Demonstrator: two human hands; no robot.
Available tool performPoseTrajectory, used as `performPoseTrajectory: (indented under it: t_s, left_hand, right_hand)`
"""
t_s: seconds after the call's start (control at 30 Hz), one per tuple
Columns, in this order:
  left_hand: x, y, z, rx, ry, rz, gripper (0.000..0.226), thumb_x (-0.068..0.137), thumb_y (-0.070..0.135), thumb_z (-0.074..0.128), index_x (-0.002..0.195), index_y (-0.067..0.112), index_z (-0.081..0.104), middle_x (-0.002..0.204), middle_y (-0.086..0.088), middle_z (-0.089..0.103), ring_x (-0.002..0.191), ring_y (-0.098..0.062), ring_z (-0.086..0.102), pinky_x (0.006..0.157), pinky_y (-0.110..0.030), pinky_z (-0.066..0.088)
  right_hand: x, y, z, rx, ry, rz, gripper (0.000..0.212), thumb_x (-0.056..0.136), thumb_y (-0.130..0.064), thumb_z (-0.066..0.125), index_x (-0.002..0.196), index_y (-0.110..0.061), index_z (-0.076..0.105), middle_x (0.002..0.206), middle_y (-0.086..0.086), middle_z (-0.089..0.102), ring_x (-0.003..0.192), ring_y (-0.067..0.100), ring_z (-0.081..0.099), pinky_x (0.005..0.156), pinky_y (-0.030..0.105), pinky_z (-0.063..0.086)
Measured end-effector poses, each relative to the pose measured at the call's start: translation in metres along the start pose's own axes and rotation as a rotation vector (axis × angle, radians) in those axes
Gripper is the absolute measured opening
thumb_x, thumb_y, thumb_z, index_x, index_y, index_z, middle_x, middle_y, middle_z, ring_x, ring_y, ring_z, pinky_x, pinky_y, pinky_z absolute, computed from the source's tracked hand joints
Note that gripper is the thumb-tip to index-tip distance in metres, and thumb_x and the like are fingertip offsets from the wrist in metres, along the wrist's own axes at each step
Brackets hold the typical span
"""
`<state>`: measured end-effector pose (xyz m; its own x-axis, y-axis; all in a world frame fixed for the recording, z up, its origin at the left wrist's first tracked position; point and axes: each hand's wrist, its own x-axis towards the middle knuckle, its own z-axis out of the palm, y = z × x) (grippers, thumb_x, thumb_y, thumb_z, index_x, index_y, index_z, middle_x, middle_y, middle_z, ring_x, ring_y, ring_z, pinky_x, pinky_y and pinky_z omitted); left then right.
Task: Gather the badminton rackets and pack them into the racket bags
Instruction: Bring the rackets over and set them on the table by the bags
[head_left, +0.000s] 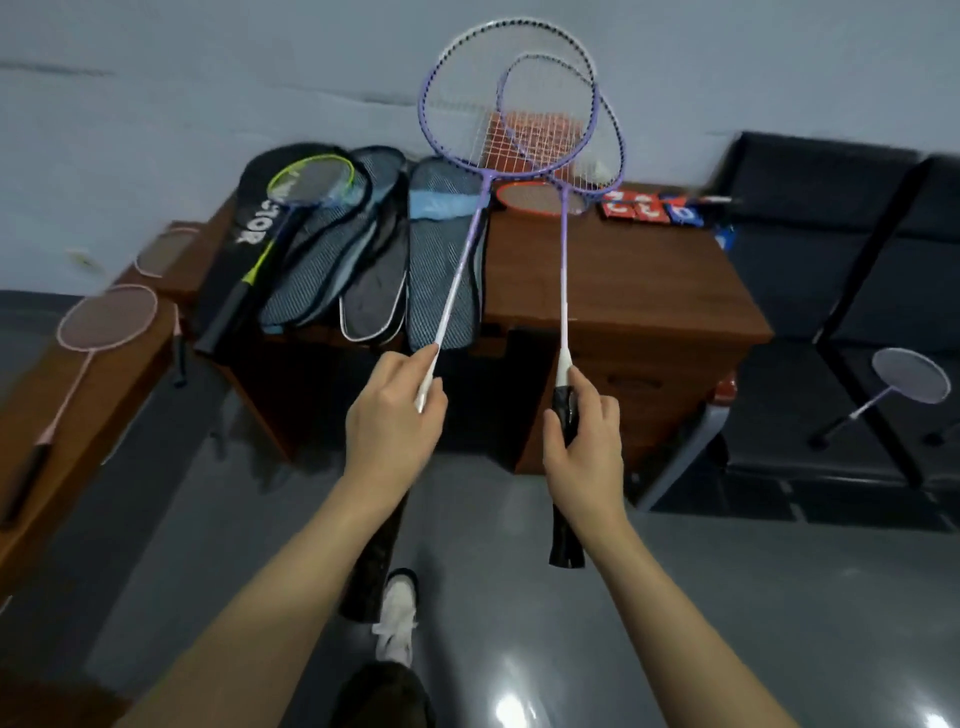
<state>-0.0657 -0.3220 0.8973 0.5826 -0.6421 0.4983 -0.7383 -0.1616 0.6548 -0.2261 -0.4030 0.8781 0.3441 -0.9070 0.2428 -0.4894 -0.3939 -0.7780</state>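
You hold two purple rackets upright, heads crossing at twelve o'clock. Your left hand (392, 415) has its fingers curled round the white lower shaft of the left purple racket (457, 270); your right hand (584, 436) wraps its fingers round the black grip of the right purple racket (563, 280). Neither is bagged yet. The racket bags (441, 260) lie fanned on the brown bench (623, 291) at eleven o'clock, a yellow-green racket (311, 182) resting on the black bag (244, 234) (not inside it, as far as I can tell). Still to gather: an orange racket (535, 197) on the bench at one o'clock, pink rackets (106, 317) at nine, and a pale racket (909, 382) on the dark seat (810, 270) at three. Packing looks barely begun.
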Motion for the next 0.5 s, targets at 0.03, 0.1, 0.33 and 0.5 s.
performPoseTrajectory:
  t_s: [0.03, 0.1, 0.33, 0.5]
  left_hand:
    - [0.016, -0.007, 0.005, 0.008, -0.002, -0.012, 0.035, 0.082, 0.009, 0.063, 0.118, 0.008, 0.061, 0.092, -0.007, 0.060, 0.080, -0.021, 0.060, 0.067, -0.030, 0.046]
    - [0.052, -0.024, 0.016, 0.018, -0.007, -0.040, 0.036, 0.084, 0.008, 0.061, 0.119, 0.009, 0.060, 0.094, -0.007, 0.059, 0.083, -0.024, 0.060, 0.067, -0.033, 0.046]
    - [0.189, -0.082, 0.052, 0.018, -0.039, -0.096, 0.036, 0.087, 0.012, 0.057, 0.123, 0.009, 0.057, 0.101, -0.008, 0.058, 0.088, -0.023, 0.057, 0.070, -0.029, 0.040]
    - [0.252, -0.112, 0.083, 0.003, -0.070, -0.126, 0.037, 0.088, 0.014, 0.056, 0.124, 0.010, 0.056, 0.101, -0.006, 0.057, 0.085, -0.019, 0.056, 0.070, -0.033, 0.044]
  right_hand:
    - [0.018, -0.002, 0.008, -0.003, -0.007, 0.002, 0.051, 0.095, -0.020, 0.050, 0.143, -0.022, 0.032, 0.111, -0.003, 0.041, 0.075, 0.009, 0.048, 0.072, 0.023, 0.040]
    - [0.057, -0.005, 0.027, -0.019, -0.019, 0.010, 0.051, 0.095, -0.021, 0.049, 0.143, -0.022, 0.031, 0.112, -0.002, 0.040, 0.077, 0.011, 0.048, 0.071, 0.026, 0.042]
    - [0.189, -0.018, 0.089, -0.063, -0.031, 0.082, 0.050, 0.094, -0.021, 0.050, 0.141, -0.023, 0.034, 0.116, 0.001, 0.041, 0.094, 0.022, 0.054, 0.081, 0.039, 0.048]
    - [0.256, -0.012, 0.119, -0.066, -0.038, 0.125, 0.050, 0.094, -0.020, 0.049, 0.142, -0.021, 0.033, 0.110, -0.003, 0.037, 0.084, 0.013, 0.047, 0.080, 0.034, 0.044]
